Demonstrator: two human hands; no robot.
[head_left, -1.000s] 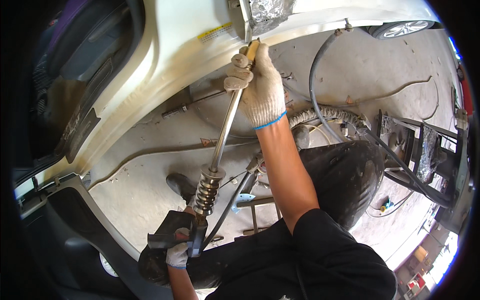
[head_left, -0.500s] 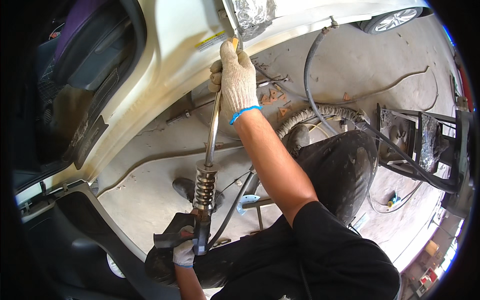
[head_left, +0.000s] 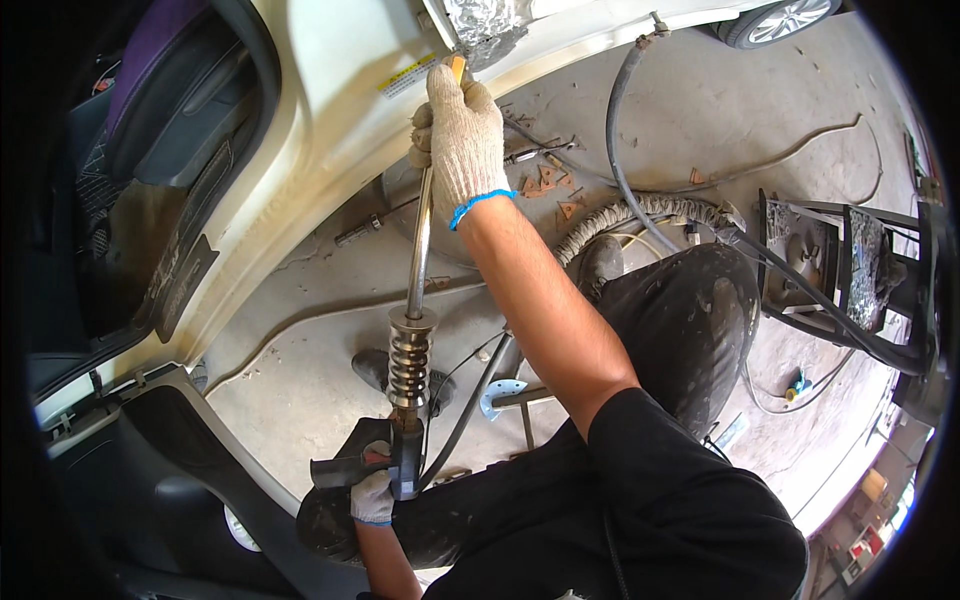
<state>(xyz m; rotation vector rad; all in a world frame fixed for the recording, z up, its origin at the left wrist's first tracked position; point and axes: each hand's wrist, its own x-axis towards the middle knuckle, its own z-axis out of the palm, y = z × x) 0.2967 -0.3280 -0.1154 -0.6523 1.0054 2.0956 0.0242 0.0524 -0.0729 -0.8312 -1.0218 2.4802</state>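
Head camera: yellow label (head_left: 408,74) near right hand (head_left: 465,142) gripping rod (head_left: 420,250).

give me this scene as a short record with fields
tool: steel rod, ribbed metal weight, black handle
left grip: gloved, holding the black handle
right grip: gloved, closed around the rod near its upper end
car: white body, silvery patch beyond the right grip
floor: rust-coloured triangular pieces
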